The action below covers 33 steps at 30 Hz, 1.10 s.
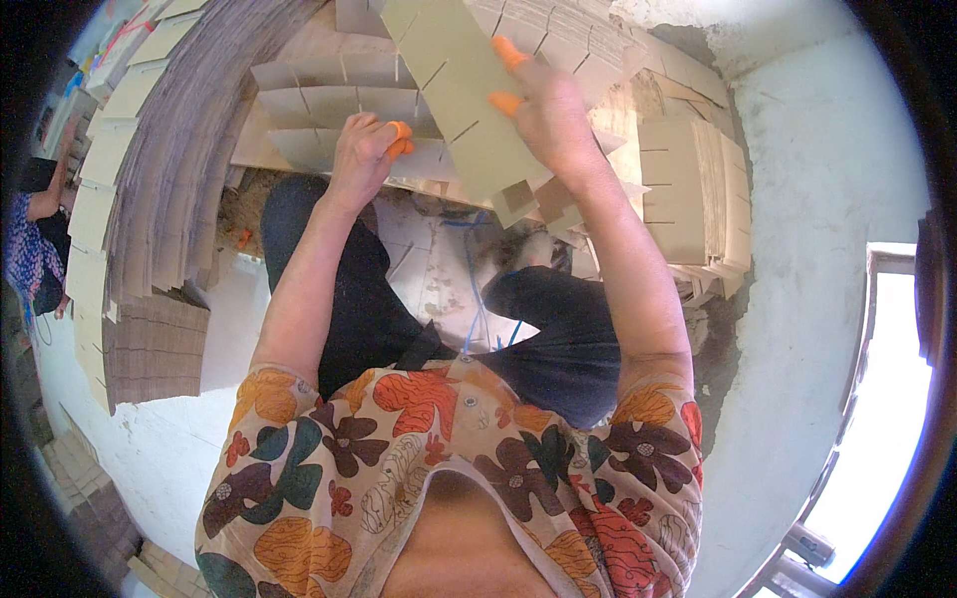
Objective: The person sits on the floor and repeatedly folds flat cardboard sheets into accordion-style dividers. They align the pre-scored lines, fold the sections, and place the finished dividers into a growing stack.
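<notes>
My right hand (548, 110), with orange finger guards on two fingers, grips a long slotted cardboard strip (454, 90) and holds it up at a slant. My left hand (364, 149), also with an orange guard on a fingertip, rests closed on the edge of several slotted cardboard strips (319, 105) lying side by side in front of me. My knees in dark trousers (369, 309) show below the hands.
Tall stacks of slotted cardboard strips (159, 169) curve along the left, and another stack (693, 194) leans at the right. Blue string (474, 289) lies on the floor between my knees. Another person (35, 239) sits at the far left. A window (887, 399) is at right.
</notes>
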Tool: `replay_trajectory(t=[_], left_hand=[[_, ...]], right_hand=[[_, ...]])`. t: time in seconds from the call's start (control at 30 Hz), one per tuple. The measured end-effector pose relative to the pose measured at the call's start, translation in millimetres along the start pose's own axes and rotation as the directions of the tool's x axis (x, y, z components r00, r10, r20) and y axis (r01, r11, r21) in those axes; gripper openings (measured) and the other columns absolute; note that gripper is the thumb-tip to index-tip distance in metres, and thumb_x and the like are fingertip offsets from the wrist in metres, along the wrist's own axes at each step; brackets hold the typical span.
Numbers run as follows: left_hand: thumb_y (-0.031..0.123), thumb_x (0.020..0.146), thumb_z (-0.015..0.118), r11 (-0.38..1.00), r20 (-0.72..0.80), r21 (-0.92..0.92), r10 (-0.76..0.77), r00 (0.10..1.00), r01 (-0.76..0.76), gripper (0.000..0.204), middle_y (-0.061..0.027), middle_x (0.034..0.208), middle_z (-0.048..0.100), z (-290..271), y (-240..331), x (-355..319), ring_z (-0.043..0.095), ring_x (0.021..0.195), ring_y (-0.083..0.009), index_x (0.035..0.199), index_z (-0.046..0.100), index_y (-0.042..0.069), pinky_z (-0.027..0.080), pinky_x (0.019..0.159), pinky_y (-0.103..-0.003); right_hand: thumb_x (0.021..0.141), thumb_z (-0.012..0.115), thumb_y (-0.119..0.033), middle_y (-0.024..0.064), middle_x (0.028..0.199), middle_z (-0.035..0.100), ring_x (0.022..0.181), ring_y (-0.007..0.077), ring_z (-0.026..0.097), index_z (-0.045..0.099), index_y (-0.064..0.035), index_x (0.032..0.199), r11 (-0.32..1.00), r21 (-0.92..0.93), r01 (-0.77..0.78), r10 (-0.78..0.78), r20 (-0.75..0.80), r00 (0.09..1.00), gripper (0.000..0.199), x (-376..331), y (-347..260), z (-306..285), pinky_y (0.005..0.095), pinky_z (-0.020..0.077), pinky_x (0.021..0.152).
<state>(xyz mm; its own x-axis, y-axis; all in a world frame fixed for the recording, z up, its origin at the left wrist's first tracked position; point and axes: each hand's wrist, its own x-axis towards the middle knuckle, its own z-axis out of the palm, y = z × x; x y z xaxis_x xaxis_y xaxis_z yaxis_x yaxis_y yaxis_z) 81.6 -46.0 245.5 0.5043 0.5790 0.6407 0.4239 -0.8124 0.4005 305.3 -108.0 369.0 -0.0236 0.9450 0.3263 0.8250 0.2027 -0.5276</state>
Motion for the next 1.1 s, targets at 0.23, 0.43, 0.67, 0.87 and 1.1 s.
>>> replay_trajectory(t=[0.23, 0.43, 0.67, 0.87, 1.1], left_hand=[[0.006, 0.067, 0.073, 1.000, 0.006, -0.005, 0.001, 1.000, -0.001, 0.015, -0.0058, 0.076, 0.064, 8, -7, -1, 0.056, 0.074, -0.0262, 0.079, 0.066, 0.007, 0.043, 0.072, -0.037], [0.008, 0.066, 0.074, 1.000, 0.016, 0.002, -0.008, 1.000, 0.008, 0.017, -0.0069, 0.076, 0.063, 6, -3, 2, 0.056, 0.075, -0.0269, 0.081, 0.067, 0.008, 0.044, 0.070, -0.038], [0.006, 0.066, 0.072, 1.000, -0.027, -0.019, 0.000, 1.000, 0.000, 0.014, -0.0068, 0.070, 0.060, 4, 7, 7, 0.054, 0.070, -0.0252, 0.076, 0.062, 0.008, 0.042, 0.069, -0.037], [0.006, 0.067, 0.072, 1.000, 0.005, -0.013, -0.013, 1.000, 0.013, 0.013, -0.0085, 0.073, 0.061, 10, 3, 7, 0.055, 0.075, -0.0274, 0.077, 0.064, 0.007, 0.044, 0.072, -0.038], [0.007, 0.066, 0.074, 0.998, 0.061, -0.009, -0.061, 0.996, 0.061, 0.018, -0.0095, 0.081, 0.064, 17, 4, 8, 0.058, 0.085, -0.0305, 0.084, 0.068, 0.008, 0.046, 0.076, -0.038]], right_hand=[[0.077, 0.066, -0.003, 0.0270, 0.103, 0.060, 0.098, 0.0389, 0.059, 0.055, 0.0038, 0.116, 0.992, -0.091, 0.083, -0.077, 0.070, 0.995, 0.041, 9, -7, 17, 0.0394, 0.0478, 0.083], [0.079, 0.064, -0.002, 0.0272, 0.111, 0.059, 0.102, 0.0375, 0.059, 0.052, 0.0045, 0.123, 0.999, -0.036, 0.004, -0.001, 0.079, 0.997, 0.046, 4, -4, 22, 0.0361, 0.0478, 0.085], [0.075, 0.058, -0.002, 0.0264, 0.075, 0.061, 0.074, 0.0415, 0.062, 0.062, 0.0049, 0.087, 0.987, -0.028, 0.158, -0.153, 0.124, 0.980, 0.014, 0, 16, 52, 0.0465, 0.0505, 0.066], [0.078, 0.056, -0.002, 0.0260, 0.074, 0.061, 0.072, 0.0427, 0.062, 0.060, 0.0047, 0.093, 0.969, -0.156, 0.191, -0.170, 0.140, 0.975, 0.017, 16, 8, 52, 0.0473, 0.0508, 0.063], [0.081, 0.058, -0.008, 0.0227, 0.085, 0.064, 0.085, 0.0399, 0.063, 0.059, 0.0012, 0.101, 0.969, -0.161, 0.188, -0.131, 0.312, 0.941, 0.022, 24, 17, 60, 0.0487, 0.0513, 0.070]])
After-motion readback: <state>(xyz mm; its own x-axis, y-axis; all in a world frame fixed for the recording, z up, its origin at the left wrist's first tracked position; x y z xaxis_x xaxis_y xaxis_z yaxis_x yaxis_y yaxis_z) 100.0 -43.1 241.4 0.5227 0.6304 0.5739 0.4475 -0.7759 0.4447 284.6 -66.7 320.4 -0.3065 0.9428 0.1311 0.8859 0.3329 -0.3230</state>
